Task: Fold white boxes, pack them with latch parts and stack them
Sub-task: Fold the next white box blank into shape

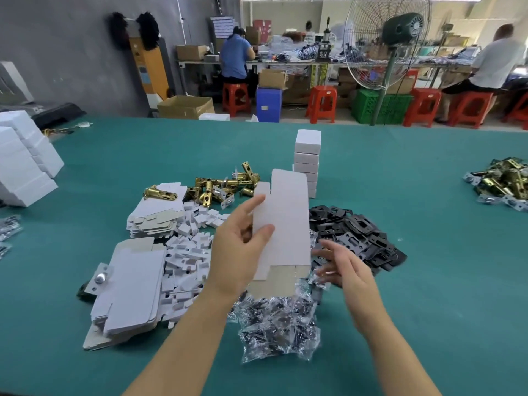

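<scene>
Behind the flat white cardboard box blank (281, 224) pinched by the left hand (238, 252), six or so finished white boxes (307, 161) stand stacked; right hand (341, 267) open; many blanks and parts remain.

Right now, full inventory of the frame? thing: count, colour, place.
flat box blank: one, white, held up at centre
flat blank stacks: two, white, left of centre on the table
small card inserts: a heap, white, between the stacks and the hands
brass latches: a pile, gold, behind the inserts
black plates: a pile, right of the held blank
screw bags: a pile, clear, near edge under the hands
finished box stack: one column, white, behind the blank
folded boxes: a pile, white, far left
second latch pile: gold, far right
table: one, green
fan: one, background
stools: several, red, background
left hand: grips the blank
right hand: open, beside the blank's lower right
</scene>
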Demonstrator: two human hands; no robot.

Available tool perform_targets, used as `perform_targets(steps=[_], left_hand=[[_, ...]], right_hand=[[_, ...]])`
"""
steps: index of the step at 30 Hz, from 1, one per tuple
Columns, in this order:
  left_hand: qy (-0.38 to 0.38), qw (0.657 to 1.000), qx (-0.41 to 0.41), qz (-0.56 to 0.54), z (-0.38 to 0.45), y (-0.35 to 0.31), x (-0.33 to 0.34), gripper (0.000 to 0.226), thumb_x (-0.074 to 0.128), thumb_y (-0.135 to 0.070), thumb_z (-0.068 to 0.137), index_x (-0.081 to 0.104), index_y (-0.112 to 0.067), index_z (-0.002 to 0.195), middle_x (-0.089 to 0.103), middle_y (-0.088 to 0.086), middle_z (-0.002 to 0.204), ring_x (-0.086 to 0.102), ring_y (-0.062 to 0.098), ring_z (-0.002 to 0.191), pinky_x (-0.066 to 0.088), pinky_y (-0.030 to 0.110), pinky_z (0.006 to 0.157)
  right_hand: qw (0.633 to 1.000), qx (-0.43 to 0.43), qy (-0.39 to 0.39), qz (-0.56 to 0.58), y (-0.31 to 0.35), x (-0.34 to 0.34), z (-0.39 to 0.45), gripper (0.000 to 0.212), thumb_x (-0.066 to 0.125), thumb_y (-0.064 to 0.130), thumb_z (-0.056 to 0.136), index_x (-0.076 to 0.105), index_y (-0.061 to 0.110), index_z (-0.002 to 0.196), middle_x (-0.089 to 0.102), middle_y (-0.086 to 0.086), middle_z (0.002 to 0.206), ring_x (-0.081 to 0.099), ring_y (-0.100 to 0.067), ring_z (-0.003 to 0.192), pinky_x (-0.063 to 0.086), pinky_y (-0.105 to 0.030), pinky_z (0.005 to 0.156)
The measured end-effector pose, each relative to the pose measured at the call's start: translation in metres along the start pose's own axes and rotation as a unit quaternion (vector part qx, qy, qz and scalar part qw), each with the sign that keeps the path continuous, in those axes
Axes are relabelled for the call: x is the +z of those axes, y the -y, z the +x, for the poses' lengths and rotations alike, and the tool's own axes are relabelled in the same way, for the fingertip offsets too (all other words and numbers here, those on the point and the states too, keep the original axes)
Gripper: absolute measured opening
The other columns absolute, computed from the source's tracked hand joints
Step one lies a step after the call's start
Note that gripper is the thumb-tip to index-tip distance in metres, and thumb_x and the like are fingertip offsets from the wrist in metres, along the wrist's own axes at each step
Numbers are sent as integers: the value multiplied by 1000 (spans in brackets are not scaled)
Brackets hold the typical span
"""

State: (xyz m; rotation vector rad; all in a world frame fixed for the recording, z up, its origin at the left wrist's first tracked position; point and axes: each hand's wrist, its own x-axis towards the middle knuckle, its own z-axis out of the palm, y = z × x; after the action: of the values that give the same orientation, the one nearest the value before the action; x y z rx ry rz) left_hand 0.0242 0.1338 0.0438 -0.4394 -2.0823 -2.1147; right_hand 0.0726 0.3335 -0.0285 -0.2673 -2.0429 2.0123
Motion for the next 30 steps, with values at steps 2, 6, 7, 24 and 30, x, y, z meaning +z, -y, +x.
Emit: perform_targets(steps=[2, 6, 7, 24, 30], left_hand=[[17, 999, -22, -30, -3, 9, 14, 66, 73, -7, 92, 51, -54, 132, 76, -15, 109, 73, 9, 95, 62, 29, 73], [26, 998, -6, 55, -6, 23, 26, 84, 76, -21, 90, 28, -73, 136, 67, -18, 122, 67, -1, 102, 60, 24, 81], [24, 991, 0, 133, -4, 25, 27, 86, 76, -28, 90, 22, -68, 143, 59, -17, 126, 61, -3, 106, 55, 21, 88], [62, 989, -124, 43, -8, 34, 21, 15, 56, -32, 103, 63, -39, 115, 73, -7, 111, 71, 11, 96, 61, 44, 84], [65, 960, 39, 269, -3, 39, 14, 76, 68, -37, 95, 22, -56, 152, 43, -14, 124, 50, 6, 108, 45, 17, 85]], right_hand=[[993, 66, 66, 72, 20, 12, 0, 43, 36, 56, 102, 76, 41, 109, 74, -7, 119, 70, -32, 104, 55, -51, 93], [986, 71, 100, 109, 38, 17, -2, 27, 58, 55, 93, 76, 44, 110, 76, 0, 116, 73, -16, 99, 58, -32, 73], [985, 75, 107, 114, 36, 17, -4, 31, 59, 54, 90, 75, 43, 114, 76, 3, 116, 73, -14, 99, 57, -26, 69], [997, 3, 23, 68, 21, 18, -1, 51, 62, 9, 101, 48, 32, 144, 78, -2, 112, 74, -18, 101, 59, -29, 75], [994, 6, 53, 91, 18, 12, -2, 28, 58, 14, 103, 72, 27, 123, 76, -2, 115, 73, -19, 101, 59, -27, 75]])
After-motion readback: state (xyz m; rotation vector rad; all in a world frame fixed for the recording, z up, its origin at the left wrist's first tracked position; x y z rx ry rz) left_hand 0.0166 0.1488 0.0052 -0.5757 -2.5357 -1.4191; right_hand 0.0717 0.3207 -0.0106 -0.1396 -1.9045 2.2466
